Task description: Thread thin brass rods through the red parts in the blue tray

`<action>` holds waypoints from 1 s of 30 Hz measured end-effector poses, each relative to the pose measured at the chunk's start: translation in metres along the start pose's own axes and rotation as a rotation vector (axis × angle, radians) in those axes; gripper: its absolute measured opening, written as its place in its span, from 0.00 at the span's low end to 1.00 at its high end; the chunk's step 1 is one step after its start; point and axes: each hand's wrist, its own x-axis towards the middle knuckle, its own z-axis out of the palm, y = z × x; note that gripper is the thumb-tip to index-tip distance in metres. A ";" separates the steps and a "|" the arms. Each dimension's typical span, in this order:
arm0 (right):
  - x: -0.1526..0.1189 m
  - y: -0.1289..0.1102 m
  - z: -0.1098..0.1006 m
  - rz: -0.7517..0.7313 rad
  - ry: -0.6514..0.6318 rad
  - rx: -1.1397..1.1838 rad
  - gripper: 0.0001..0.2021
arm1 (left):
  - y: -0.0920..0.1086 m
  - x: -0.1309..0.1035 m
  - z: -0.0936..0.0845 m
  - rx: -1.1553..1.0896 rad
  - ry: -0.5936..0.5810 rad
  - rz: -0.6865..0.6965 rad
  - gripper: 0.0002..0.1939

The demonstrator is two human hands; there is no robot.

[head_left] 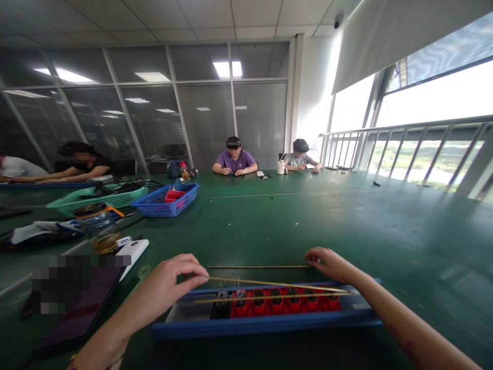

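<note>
My left hand (pixel 179 277) is closed, thumb and forefinger pinching the left end of a thin brass-coloured rod (pixel 265 282). That rod slants to the right over a long blue tray (pixel 269 326). Behind the tray, my right hand (pixel 327 263) has its fingers curled at the right end of a second thin rod (pixel 258 266), which runs level across the green table. Another thin rod (pixel 265 298) crosses above a row of red holders (pixel 258 307) with dark pieces in them. The tray's right end is partly covered by my right forearm.
On the left are a tablet (pixel 82 308), a white phone-like slab (pixel 134 257) and a jar (pixel 98 226). Farther back stand a blue basket (pixel 162 208) and a green basket (pixel 63 206). Co-workers (pixel 234 160) sit around the green table (pixel 246 236).
</note>
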 end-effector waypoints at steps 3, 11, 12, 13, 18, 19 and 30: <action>-0.002 0.002 -0.002 0.031 0.085 0.011 0.12 | -0.011 0.001 -0.021 -0.017 0.029 -0.014 0.13; -0.009 -0.001 -0.010 0.092 0.209 0.068 0.13 | -0.046 0.011 -0.040 0.031 -0.016 -0.146 0.16; -0.009 -0.001 -0.010 0.094 0.214 0.076 0.13 | -0.048 0.013 -0.037 0.019 -0.037 -0.154 0.17; -0.009 -0.001 -0.010 0.097 0.219 0.087 0.13 | -0.049 0.016 -0.032 0.004 -0.060 -0.161 0.17; -0.011 -0.007 -0.012 0.108 0.229 0.170 0.13 | -0.053 0.031 0.003 -0.037 -0.165 -0.200 0.17; -0.013 -0.010 -0.013 0.104 0.223 0.196 0.13 | -0.055 0.035 0.011 -0.022 -0.180 -0.196 0.17; -0.051 -0.036 -0.062 0.026 -0.125 0.305 0.15 | -0.074 0.068 0.050 0.374 -0.132 -0.128 0.10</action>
